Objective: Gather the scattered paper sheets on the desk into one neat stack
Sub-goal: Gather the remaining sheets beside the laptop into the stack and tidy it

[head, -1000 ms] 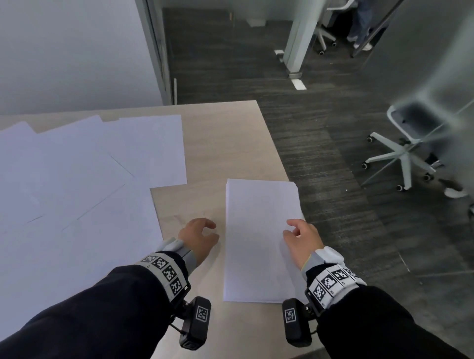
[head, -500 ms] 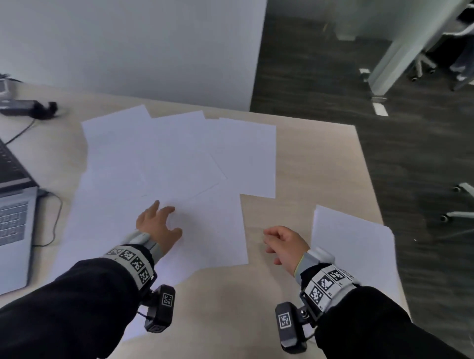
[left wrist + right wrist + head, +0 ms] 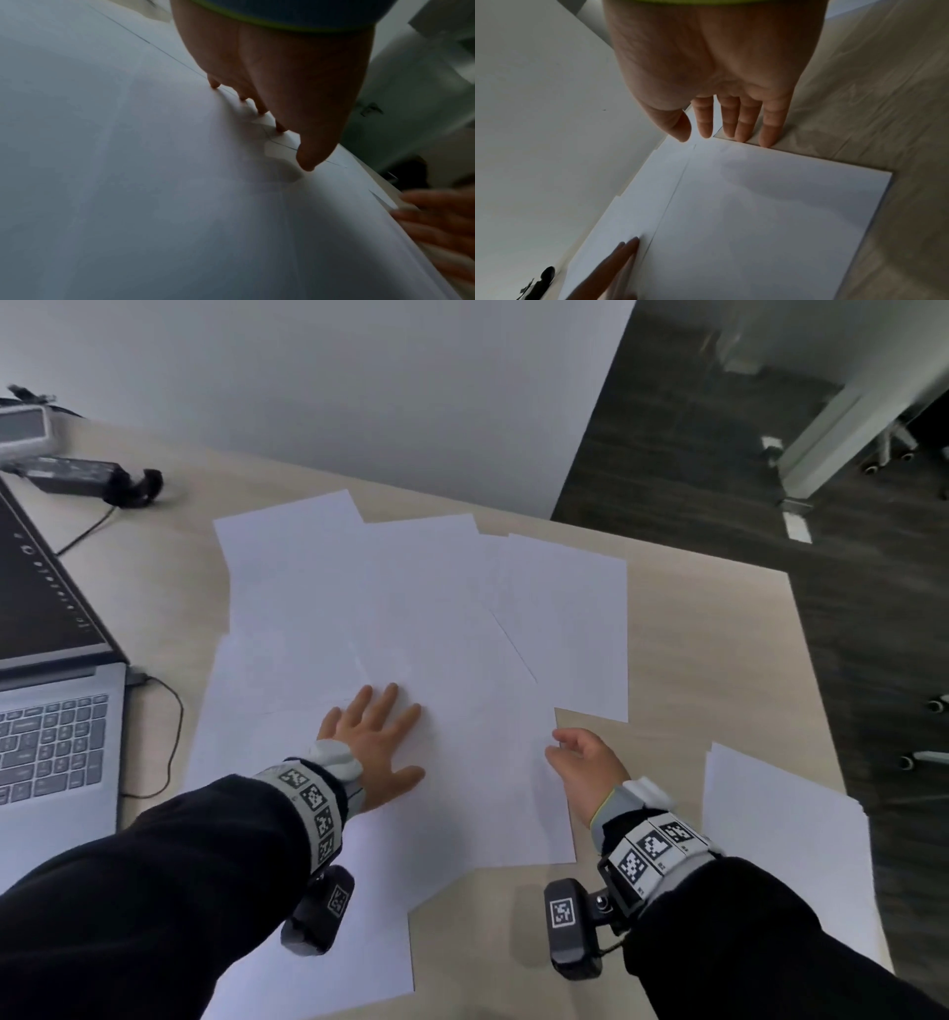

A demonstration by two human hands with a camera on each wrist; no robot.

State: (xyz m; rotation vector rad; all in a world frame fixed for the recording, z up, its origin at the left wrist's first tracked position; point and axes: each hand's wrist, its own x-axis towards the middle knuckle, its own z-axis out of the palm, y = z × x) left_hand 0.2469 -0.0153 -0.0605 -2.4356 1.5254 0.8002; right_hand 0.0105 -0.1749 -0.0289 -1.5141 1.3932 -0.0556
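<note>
Several white sheets [image 3: 411,608] lie scattered and overlapping across the middle of the desk [image 3: 693,634]. My left hand [image 3: 377,731] lies flat on them with fingers spread; in the left wrist view its fingertips [image 3: 306,164] press the paper [image 3: 128,182]. My right hand [image 3: 575,752] is at the right edge of the nearest sheet [image 3: 493,788], holding nothing. In the right wrist view its straight fingertips [image 3: 741,138] touch that sheet's [image 3: 770,213] far corner. A gathered stack [image 3: 780,855] lies at the desk's right edge.
An open laptop [image 3: 51,726] sits at the left with a cable [image 3: 172,711] running beside the sheets. A power adapter [image 3: 82,474] lies at the back left. The desk ends at the right [image 3: 821,711], above dark floor with chair castors [image 3: 919,757].
Both hands have left the stack at the right and moved left to the scattered sheets. The left hand has flattened onto them; the right hand reached the near sheet's edge. The view turned left.
</note>
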